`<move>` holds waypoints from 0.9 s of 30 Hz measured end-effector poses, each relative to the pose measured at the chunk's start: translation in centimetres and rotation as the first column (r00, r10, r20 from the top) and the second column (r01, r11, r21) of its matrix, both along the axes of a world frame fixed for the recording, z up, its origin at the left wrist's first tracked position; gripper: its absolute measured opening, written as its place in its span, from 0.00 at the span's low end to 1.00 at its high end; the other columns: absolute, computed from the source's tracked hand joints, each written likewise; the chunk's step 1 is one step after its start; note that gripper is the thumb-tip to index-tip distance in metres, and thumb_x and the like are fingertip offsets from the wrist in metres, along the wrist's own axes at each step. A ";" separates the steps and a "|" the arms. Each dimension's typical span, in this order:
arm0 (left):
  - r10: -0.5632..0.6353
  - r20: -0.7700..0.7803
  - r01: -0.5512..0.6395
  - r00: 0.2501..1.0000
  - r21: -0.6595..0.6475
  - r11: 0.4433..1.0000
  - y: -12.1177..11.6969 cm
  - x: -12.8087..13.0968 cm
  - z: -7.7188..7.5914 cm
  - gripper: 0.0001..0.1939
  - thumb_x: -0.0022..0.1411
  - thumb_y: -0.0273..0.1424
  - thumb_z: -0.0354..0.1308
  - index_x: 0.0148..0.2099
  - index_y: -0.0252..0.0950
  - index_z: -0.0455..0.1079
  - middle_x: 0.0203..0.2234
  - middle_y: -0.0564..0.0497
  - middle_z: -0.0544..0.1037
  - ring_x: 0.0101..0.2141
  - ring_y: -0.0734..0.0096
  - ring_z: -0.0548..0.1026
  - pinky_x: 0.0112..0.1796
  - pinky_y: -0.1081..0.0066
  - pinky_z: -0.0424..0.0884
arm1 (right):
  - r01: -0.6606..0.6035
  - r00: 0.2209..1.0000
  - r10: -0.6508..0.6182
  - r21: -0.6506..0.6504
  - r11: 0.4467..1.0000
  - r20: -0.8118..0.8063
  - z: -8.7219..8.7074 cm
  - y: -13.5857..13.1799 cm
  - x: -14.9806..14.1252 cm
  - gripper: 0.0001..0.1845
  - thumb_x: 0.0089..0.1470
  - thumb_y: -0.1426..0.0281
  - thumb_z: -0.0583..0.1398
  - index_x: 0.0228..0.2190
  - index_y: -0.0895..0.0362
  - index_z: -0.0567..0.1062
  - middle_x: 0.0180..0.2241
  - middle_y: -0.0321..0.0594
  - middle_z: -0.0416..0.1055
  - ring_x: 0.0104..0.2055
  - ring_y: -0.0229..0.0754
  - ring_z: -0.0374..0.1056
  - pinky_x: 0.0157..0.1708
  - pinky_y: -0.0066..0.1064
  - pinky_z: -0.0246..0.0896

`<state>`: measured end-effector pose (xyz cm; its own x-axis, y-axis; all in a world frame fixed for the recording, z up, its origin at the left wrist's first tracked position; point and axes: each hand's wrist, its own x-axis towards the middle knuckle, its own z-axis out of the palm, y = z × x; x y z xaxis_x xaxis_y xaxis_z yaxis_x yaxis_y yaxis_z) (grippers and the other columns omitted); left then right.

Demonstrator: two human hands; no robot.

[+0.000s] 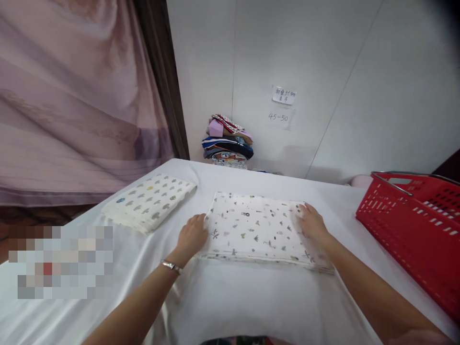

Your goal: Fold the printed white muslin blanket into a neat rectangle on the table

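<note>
While the folded patterned cloth [257, 227] lies flat mid-table on the white sheet [230, 297], the left hand [192, 237] presses its left edge and the right hand [312, 221] its right edge, fingers spread flat, gripping nothing. A second folded cloth [149, 201] lies left, a red basket [417, 230] right. Behind, beside stacked fabrics [228, 141], a wall note [283, 96] sits above "45-50".

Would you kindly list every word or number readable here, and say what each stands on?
"45-50": handwritten on the white wall panel, under the note.
Small white paper note taped to that wall: handwritten characters, too small to read.
Patterned folded cloth under both hands: motifs only, no text.
</note>
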<state>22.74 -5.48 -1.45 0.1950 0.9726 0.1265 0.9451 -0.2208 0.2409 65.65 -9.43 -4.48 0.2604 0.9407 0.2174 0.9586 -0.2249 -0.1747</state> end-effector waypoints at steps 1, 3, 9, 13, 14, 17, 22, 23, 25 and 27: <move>-0.067 -0.008 0.068 0.998 0.074 0.995 0.3 0.6 -0.2 0.23 0.57 0.29 0.48 0.55 0.34 0.60 0.53 0.40 0.66 0.53 0.56 0.64 0.48 0.59 0.64 | -0.058 0.998 0.058 0.003 0.998 0.025 0.2 0.5 -1.0 0.27 0.52 0.69 0.53 0.55 0.59 0.62 0.60 0.50 0.52 0.62 0.51 0.46 0.57 0.43 0.47; -0.191 -0.031 0.193 0.981 0.156 0.969 0.9 1.6 -0.9 0.23 0.59 0.33 0.50 0.57 0.35 0.60 0.57 0.40 0.62 0.57 0.56 0.58 0.54 0.57 0.58 | -0.179 0.983 0.180 -0.019 0.984 0.033 0.6 1.7 -3.0 0.27 0.56 0.65 0.50 0.56 0.59 0.60 0.61 0.49 0.49 0.63 0.50 0.43 0.58 0.44 0.43; -0.208 -0.056 0.209 0.977 0.011 0.978 1.8 1.8 -3.3 0.28 0.61 0.45 0.45 0.61 0.39 0.56 0.61 0.46 0.55 0.61 0.53 0.50 0.55 0.51 0.52 | -0.308 0.951 0.304 -0.232 0.923 -0.052 -0.4 4.4 -5.8 0.32 0.59 0.55 0.43 0.60 0.57 0.52 0.64 0.44 0.39 0.66 0.48 0.33 0.60 0.47 0.31; -0.196 -0.080 0.197 0.977 0.006 0.980 2.0 1.5 -3.8 0.30 0.61 0.46 0.43 0.62 0.38 0.55 0.62 0.47 0.54 0.61 0.54 0.50 0.55 0.52 0.53 | -0.285 0.959 0.269 -0.303 0.909 -0.096 -0.7 4.7 -5.6 0.34 0.59 0.52 0.41 0.61 0.56 0.51 0.65 0.43 0.37 0.66 0.47 0.31 0.60 0.46 0.29; -0.196 -0.088 0.198 0.977 0.015 0.980 2.1 1.5 -3.9 0.30 0.61 0.46 0.43 0.62 0.38 0.55 0.62 0.48 0.54 0.61 0.54 0.51 0.55 0.52 0.53 | -0.283 0.959 0.265 -0.303 0.910 -0.101 -0.6 4.7 -5.5 0.34 0.59 0.51 0.40 0.61 0.55 0.51 0.65 0.43 0.36 0.66 0.47 0.31 0.60 0.46 0.29; -0.195 -0.106 0.200 0.975 0.034 0.979 2.2 1.6 -4.0 0.30 0.61 0.46 0.42 0.62 0.38 0.55 0.62 0.48 0.54 0.60 0.53 0.52 0.55 0.52 0.53 | -0.268 0.963 0.253 -0.278 0.923 -0.089 -0.1 4.8 -5.5 0.34 0.59 0.51 0.39 0.61 0.54 0.50 0.65 0.43 0.34 0.66 0.48 0.28 0.60 0.47 0.28; -0.182 -0.145 0.187 0.973 0.025 0.982 2.3 1.6 -4.0 0.30 0.61 0.46 0.42 0.62 0.38 0.54 0.62 0.49 0.53 0.60 0.53 0.52 0.56 0.53 0.53 | -0.246 0.969 0.232 -0.321 0.915 -0.084 0.1 5.5 -5.6 0.34 0.59 0.51 0.39 0.61 0.54 0.49 0.65 0.41 0.33 0.66 0.47 0.28 0.60 0.47 0.27; -0.180 -0.149 0.186 0.972 0.028 0.982 2.3 1.6 -4.0 0.30 0.61 0.46 0.42 0.62 0.39 0.55 0.62 0.49 0.53 0.60 0.53 0.52 0.56 0.53 0.53 | -0.253 0.968 0.235 -0.328 0.910 -0.093 0.1 5.6 -5.5 0.34 0.58 0.51 0.39 0.61 0.54 0.49 0.65 0.41 0.32 0.66 0.47 0.28 0.60 0.47 0.27; -0.182 -0.152 0.190 0.971 0.042 0.981 2.3 1.6 -4.0 0.30 0.61 0.46 0.42 0.62 0.38 0.55 0.62 0.49 0.53 0.60 0.53 0.53 0.55 0.53 0.54 | -0.274 0.962 0.248 -0.338 0.900 -0.118 0.2 5.8 -5.1 0.34 0.58 0.51 0.39 0.61 0.53 0.50 0.65 0.40 0.33 0.66 0.47 0.28 0.60 0.47 0.28; -0.184 -0.153 0.195 0.971 0.060 0.979 2.3 1.6 -4.1 0.30 0.62 0.45 0.41 0.62 0.37 0.55 0.62 0.48 0.54 0.60 0.53 0.53 0.55 0.53 0.55 | -0.248 0.969 0.225 -0.332 0.910 -0.107 0.2 5.7 -4.1 0.33 0.59 0.51 0.39 0.61 0.52 0.51 0.65 0.41 0.34 0.66 0.47 0.28 0.60 0.47 0.28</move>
